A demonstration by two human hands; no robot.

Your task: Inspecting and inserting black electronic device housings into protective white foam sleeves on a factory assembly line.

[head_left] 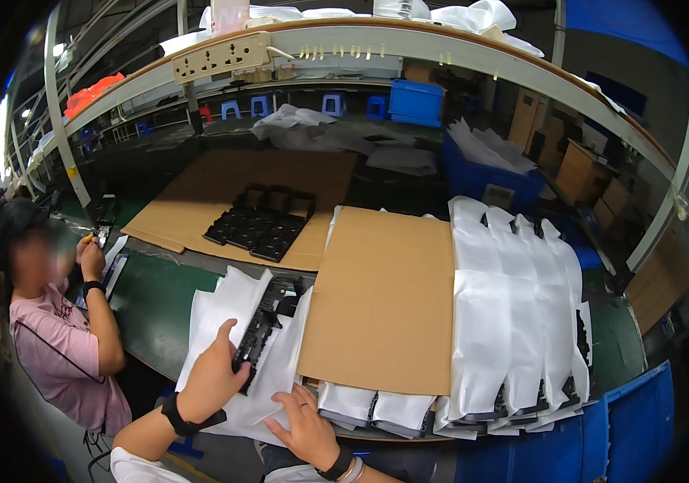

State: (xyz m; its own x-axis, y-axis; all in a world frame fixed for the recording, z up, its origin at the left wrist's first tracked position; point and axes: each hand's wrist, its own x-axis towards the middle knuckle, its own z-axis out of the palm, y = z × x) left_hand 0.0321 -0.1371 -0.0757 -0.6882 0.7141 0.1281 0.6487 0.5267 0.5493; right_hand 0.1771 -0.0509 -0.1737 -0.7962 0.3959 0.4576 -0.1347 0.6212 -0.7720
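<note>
The person's left hand (211, 374) is clamped on the near end of a long black plastic part (260, 330), fingers curled over its edge. The part lies slanted on a spread of white foam bags (224, 310) near the front edge of the green worktop (155, 310), its far end pointing away toward a second black part (284, 290) that rests at the top of the same bags. The right hand (306, 423) lies flat, fingers spread, pressing on the lower right corner of the white bags just beside the left hand; the two hands sit close together but do not touch. Each wrist wears a dark band.

To the right of the hands a large brown cardboard sheet (384, 298) covers a layer of bagged parts, whose white ends (372, 410) stick out from under its near edge. Beyond it, further right, rows of white bagged parts (513, 322) stand side by side, black ends showing at the bottom, next to a blue bin (630, 423).

Farther back a second cardboard sheet (224, 189) carries a cluster of bare black parts (260, 221). A blue crate (489, 181) holding white bags stands behind the right-hand rows. At the left another person (59, 330) in a pink shirt sits at the worktop, hands raised to a small item. A power strip (222, 56) is fixed on the curved overhead rail.
</note>
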